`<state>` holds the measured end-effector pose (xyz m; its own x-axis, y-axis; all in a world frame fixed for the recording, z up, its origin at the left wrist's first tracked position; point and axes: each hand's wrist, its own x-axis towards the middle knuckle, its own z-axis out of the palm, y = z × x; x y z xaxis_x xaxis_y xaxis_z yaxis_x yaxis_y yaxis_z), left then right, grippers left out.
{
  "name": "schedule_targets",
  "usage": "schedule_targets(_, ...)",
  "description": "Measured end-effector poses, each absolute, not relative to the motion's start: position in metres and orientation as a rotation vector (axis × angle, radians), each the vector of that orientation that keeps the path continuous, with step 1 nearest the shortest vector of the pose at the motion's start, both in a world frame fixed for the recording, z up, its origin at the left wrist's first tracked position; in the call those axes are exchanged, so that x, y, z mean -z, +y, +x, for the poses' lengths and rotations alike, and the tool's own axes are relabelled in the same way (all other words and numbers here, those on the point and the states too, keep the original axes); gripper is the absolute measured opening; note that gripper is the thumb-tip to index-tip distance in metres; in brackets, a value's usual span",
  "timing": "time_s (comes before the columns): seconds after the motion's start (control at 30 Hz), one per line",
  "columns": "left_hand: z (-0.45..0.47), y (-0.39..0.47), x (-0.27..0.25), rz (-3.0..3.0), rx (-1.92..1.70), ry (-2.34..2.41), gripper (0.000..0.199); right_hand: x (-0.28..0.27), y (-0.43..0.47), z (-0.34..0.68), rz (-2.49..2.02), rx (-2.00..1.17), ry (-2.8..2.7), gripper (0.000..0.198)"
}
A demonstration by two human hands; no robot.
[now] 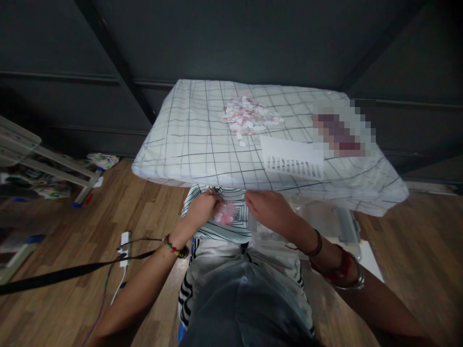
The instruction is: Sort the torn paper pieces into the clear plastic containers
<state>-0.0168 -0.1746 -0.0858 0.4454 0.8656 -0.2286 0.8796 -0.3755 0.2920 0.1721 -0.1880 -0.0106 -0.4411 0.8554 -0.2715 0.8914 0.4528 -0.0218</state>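
Observation:
Between my two hands lies a white cloth surface with black line patterns (pixel 241 231), just in front of my lap. A small heap of pink paper-like pieces (pixel 224 213) rests on it, beside the fingers of my left hand (pixel 203 206). That hand is closed, its fingertips curled inward near the cloth's far edge. My right hand (pixel 269 207) is also closed, held over the cloth's right edge and the near-left part of a clear plastic box (pixel 318 219). What either hand grips, if anything, is hidden.
A table under a white checked cover (pixel 188 140) stands ahead. On it are a pile of pink and white paper scraps (pixel 249 115), a white sheet with dark marks (pixel 292 156) and a blurred-out object (pixel 338 130). A power strip (pixel 125 248) with cords lies left.

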Motion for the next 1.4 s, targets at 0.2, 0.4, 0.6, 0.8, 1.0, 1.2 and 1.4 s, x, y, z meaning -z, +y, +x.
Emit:
schedule_targets(0.2,0.003,-0.174,0.089,2.363,0.23,1.52,0.024,0.014,-0.184,0.17,1.5,0.22,2.513,0.029)
schedule_targets(0.4,0.003,-0.173,0.094,2.398,0.278,1.524,0.026,0.016,-0.184,0.166,1.482,0.221,2.553,0.029)
schedule_targets(0.6,0.0,-0.173,0.106,2.424,0.208,1.531,0.025,0.018,-0.184,0.166,1.488,0.219,2.577,0.028)
schedule_targets(0.8,-0.002,-0.175,0.109,2.416,0.026,1.523,0.02,0.018,-0.184,0.167,1.504,0.223,2.601,0.027)
schedule_targets(1.0,-0.007,-0.179,0.105,2.369,-0.275,1.491,0.016,0.019,-0.182,0.169,1.522,0.258,2.634,0.025)
schedule_targets(1.2,-0.01,-0.188,0.089,2.29,-0.568,1.406,0.014,0.02,-0.181,0.168,1.518,0.364,2.696,0.024)
schedule_targets(1.4,-0.007,-0.188,0.029,2.23,-0.86,1.212,0.012,-0.004,-0.157,0.187,1.484,0.658,2.851,0.015)
